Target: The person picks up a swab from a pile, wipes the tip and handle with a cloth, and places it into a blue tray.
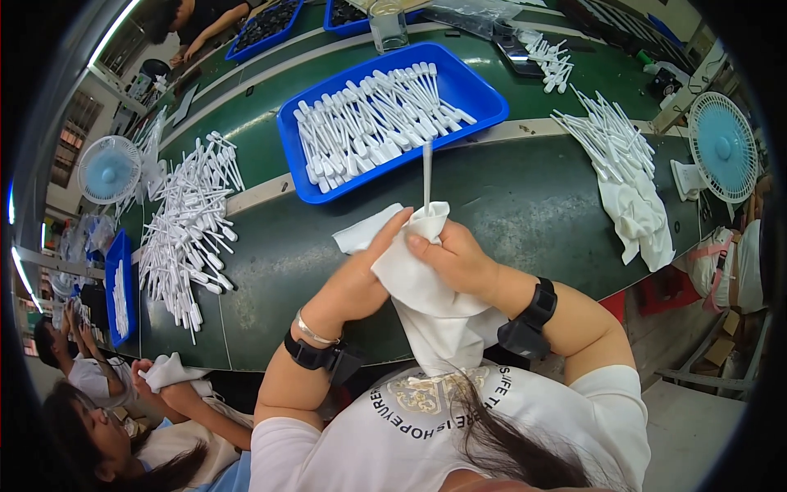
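Note:
A slim white plastic stick (427, 176) stands nearly upright in front of me, its lower end wrapped in a white cloth (430, 279). My right hand (461, 261) is closed around cloth and stick, thumb pressed on the front. On the other side my left hand (354, 283) grips the cloth, fingers stretched along its edge. The wrapped end of the stick is hidden. Just beyond my hands, a blue tray (484, 102) holds rows of white sticks (369, 131) with wider, rounded ends. A flap of white cloth (366, 230) lies beside my left fingers.
On the dark green table (279, 262), a loose pile of white sticks (184, 230) lies at left. More sticks (607, 139) and a white cloth (635, 217) are at right. Fans (722, 148) stand on both sides. A co-worker (164, 418) holds cloth at lower left.

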`<state>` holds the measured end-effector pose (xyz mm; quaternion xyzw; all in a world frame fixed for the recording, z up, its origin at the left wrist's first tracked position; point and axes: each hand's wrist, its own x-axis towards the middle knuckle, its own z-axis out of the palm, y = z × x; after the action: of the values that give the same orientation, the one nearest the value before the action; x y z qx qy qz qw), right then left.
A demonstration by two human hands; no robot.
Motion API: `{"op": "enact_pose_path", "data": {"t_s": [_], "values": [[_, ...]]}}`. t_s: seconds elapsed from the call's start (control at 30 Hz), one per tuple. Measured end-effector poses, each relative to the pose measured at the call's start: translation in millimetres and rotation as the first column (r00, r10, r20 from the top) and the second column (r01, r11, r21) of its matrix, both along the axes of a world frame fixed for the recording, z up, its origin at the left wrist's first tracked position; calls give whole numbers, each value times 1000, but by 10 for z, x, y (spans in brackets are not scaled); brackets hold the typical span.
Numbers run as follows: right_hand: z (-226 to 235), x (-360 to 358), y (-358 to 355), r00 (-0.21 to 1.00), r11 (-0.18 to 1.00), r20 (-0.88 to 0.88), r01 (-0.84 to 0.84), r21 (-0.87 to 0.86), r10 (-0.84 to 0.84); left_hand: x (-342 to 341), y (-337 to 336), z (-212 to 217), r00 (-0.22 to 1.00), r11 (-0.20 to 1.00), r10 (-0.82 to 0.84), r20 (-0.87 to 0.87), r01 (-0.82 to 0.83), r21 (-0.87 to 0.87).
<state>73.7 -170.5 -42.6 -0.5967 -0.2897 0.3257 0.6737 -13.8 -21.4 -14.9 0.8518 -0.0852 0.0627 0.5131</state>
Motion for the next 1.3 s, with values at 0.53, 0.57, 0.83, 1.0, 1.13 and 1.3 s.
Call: {"op": "enact_pose_path", "data": {"t_s": [0.53, 0.57, 0.83, 1.0, 1.13, 1.3], "values": [[242, 117, -81, 923, 975, 385, 65, -213, 23, -41, 328, 31, 928, 492, 364, -73, -258, -832], [190, 86, -40, 834, 970, 551, 126, -210, 11, -35, 283, 24, 928, 488, 365, -72, -257, -834], [149, -33, 9, 690, 976, 711, 31, -214, 134, -104, -110, -23, 963, 721, 258, -73, -242, -650], [239, 19, -52, 882, 990, 458, -59, -131, 113, -105, 137, 13, 928, 544, 370, -38, -250, -801], [262, -19, -40, 982, 1000, 186, -24, 1, 23, -56, 181, 27, 893, 433, 448, 46, -172, -885], [127, 100, -58, 987, 999, -152, 47, 24, -43, -103, 27, -11, 916, 599, 387, 104, -163, -784]]}}
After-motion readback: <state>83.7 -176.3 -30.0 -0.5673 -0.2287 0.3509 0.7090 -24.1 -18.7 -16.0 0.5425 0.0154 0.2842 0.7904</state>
